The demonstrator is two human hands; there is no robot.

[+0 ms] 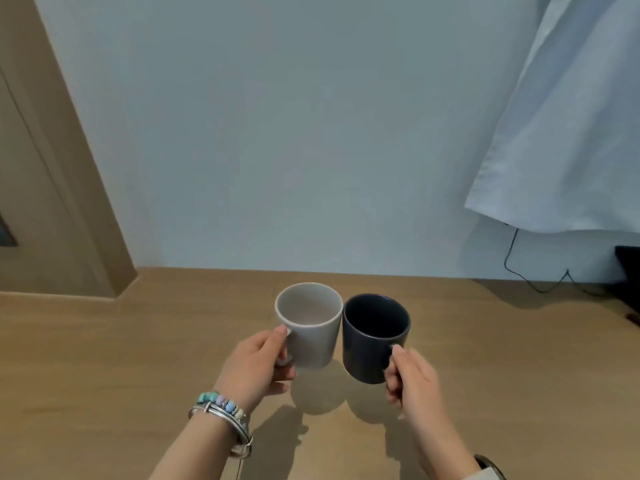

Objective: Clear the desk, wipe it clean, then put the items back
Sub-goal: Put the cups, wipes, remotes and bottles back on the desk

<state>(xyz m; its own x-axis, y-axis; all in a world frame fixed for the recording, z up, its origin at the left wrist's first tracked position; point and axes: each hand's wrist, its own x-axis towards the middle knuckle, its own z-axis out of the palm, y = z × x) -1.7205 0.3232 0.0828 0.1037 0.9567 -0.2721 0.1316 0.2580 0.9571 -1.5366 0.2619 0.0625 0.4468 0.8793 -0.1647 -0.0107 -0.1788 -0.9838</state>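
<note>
Wall (pixel 294 133): pale, plain; upper and middle frame.
Desk (pixel 104 358): wood-toned; lower half of frame; the task's surface.
White cloth (pixel 561 133): hung at upper right.
Wooden panel (pixel 41 185): upper left, met by the desk's back edge.
Pale mug (pixel 311 327): centre frame, upright, mouth open to view; from the shadow cast below, judged to be held just clear of the desk.
Dark mug (pixel 370 341): just right of the pale mug, sides touching or nearly so; likewise judged raised.
Left hand (pixel 256 365): lower centre; fingers curled through the pale mug's handle, thumb laid on top; wrist straight, forearm entering from lower left.
Right hand (pixel 412 379): lower right of centre; the dark mug's handle is pinched, thumb uppermost.
Bracelets (pixel 221 410): on the left wrist.
Cable (pixel 533 278): right, along the wall.
Handling: whether removal or return is in hand cannot be told; both mugs are best kept level and eased apart, so that knocks are avoided; bases to be set down flat.
</note>
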